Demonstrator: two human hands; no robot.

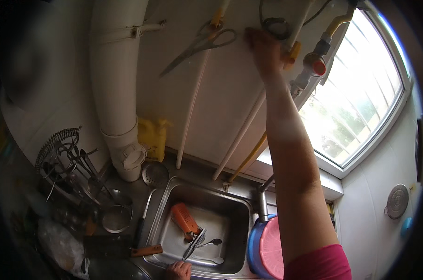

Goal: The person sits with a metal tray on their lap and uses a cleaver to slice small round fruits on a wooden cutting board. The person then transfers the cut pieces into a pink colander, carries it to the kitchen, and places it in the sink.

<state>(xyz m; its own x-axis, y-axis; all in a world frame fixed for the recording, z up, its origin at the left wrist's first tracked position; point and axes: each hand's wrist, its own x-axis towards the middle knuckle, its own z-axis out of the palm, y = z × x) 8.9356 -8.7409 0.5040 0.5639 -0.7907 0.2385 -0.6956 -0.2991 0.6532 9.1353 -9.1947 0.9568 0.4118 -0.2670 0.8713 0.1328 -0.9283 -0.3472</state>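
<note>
My right hand [263,50] is raised high against the wall, beside a coiled black cable [277,29] and a yellow valve handle. Its fingers look bunched but are too dark and blurred to read. Just left of it, large scissors [193,49] hang tilted at another yellow fitting on a pipe, blades down to the left; a small gap shows between hand and handles. My left hand [179,269] rests at the near rim of the sink [249,228], fingers curled; what they hold, if anything, is hidden. Close to it lies a cleaver [147,250] with a wooden handle.
Inside the sink are an orange block-shaped thing [184,218], a metal tool [194,244] and spoons [215,241]. Pink [271,242] and blue basins stand right of it. A rack of utensils [64,158], a thick drainpipe [116,74] and a yellow jug [152,140] are left.
</note>
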